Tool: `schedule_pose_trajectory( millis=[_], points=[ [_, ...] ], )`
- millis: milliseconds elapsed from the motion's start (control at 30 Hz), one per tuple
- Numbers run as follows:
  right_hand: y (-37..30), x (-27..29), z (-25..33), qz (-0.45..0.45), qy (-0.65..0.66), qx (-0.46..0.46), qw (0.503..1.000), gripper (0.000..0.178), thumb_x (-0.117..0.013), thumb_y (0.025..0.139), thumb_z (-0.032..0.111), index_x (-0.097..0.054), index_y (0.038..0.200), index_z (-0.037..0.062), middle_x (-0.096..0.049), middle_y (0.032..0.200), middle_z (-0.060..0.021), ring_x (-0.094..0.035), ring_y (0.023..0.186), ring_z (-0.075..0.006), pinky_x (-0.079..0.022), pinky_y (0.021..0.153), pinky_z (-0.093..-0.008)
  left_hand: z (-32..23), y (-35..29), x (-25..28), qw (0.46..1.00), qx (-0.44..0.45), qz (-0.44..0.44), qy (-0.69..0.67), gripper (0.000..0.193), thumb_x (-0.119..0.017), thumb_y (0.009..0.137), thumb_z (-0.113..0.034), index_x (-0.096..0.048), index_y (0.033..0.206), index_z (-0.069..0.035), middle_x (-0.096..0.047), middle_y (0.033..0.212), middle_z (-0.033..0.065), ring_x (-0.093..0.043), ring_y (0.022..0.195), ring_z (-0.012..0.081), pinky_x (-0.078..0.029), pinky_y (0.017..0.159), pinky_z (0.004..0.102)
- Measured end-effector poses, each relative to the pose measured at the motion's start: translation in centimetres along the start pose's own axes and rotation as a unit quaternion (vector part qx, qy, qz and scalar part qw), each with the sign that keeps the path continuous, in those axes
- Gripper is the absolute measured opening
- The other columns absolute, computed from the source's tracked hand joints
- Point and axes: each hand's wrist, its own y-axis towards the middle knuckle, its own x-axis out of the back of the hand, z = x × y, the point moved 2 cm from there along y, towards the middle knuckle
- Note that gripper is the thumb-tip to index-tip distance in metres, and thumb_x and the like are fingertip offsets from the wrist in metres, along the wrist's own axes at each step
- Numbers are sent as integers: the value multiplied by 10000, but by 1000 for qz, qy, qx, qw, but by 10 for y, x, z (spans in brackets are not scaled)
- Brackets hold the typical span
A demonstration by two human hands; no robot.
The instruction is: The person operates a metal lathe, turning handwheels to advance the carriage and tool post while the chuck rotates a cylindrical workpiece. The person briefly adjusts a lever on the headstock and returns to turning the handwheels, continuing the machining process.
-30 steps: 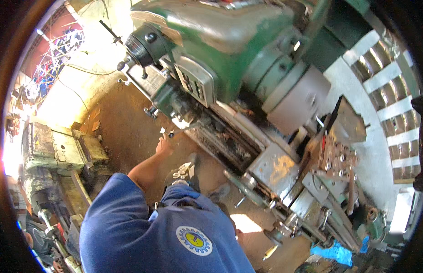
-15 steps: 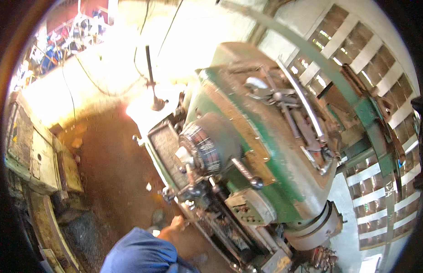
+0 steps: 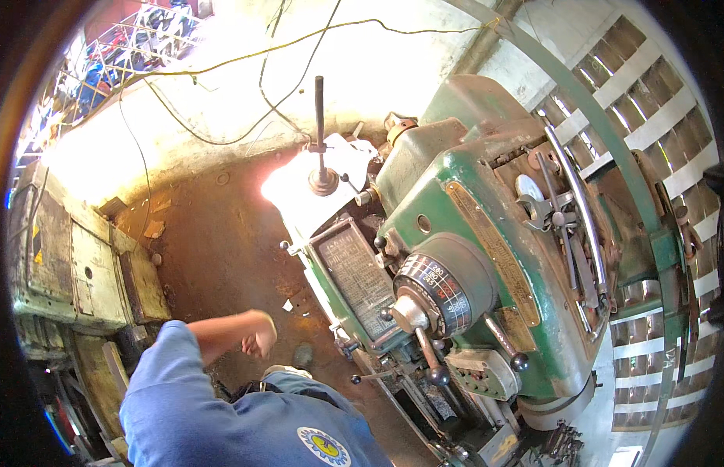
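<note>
My left hand [image 3: 259,333] is held in front of my body, its fingers loosely curled in, with nothing visible in them. It hovers over the brown floor, apart from the machine. My right hand is outside the picture. Nearest on the right is a green machine tool [image 3: 424,198] with a round speed dial [image 3: 444,284]. Ball-ended levers [image 3: 432,358] stick out around the dial. Beside it a framed plate [image 3: 350,276] is fixed to the machine, above a grey button panel [image 3: 479,373]. A spanner [image 3: 535,212] and several rods lie on the machine's top.
An old pale cabinet-like machine [image 3: 82,265] stands on the left. An upright dark rod [image 3: 321,132] rises from a bright surface behind the dial. Cables [image 3: 245,62] hang along the wall. A green curved bar [image 3: 588,101] crosses at right, before a slatted wall [image 3: 650,342].
My left hand has drawn back from beside the machine's front, moving left and up. The view has shifted, so more of my blue shirt shows and the machine sits farther right.
</note>
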Motion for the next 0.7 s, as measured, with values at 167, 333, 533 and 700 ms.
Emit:
schedule_pose_trajectory(
  millis=[167, 333, 533, 700],
  points=[
    [-7, -16, 2, 1, -3, -16, 1000, 245, -567, 806, 198, -674, 992, 78, -674, 951, -115, -634, 830, -268, -493, 700, -387, -42, -180, 103, 684, -236, -680, -116, 279, -493, 942, -248, -632, 943, -6, -675, 791, 162, -653, 649, 264, -525, 636, 400],
    [-13, -25, -8, -7, -2, -34, 999, 255, -563, 812, 217, -676, 995, 81, -673, 956, -122, -635, 834, -277, -493, 704, -397, -102, -212, 244, 410, -191, -875, -173, 446, -455, 969, -244, -366, 1336, -5, -603, 972, 254, -636, 836, 323, -491, 776, 418],
    [-17, -26, -27, -13, 8, -62, 998, 267, -557, 818, 240, -678, 998, 84, -673, 963, -131, -637, 838, -289, -494, 708, -408, -92, -212, 318, 445, -170, -797, -371, 920, -813, 718, -357, -299, 1321, 111, -572, 1170, 265, -590, 1061, 321, -504, 841, 398],
    [-19, -26, -41, -11, 15, -81, 997, 278, -553, 824, 260, -680, 1001, 87, -673, 968, -138, -638, 841, -298, -494, 711, -418, -96, -225, 287, 450, -209, -791, -359, 949, -873, 638, -287, -321, 1307, 98, -508, 1260, 237, -561, 1068, 289, -483, 873, 375]
  ],
)
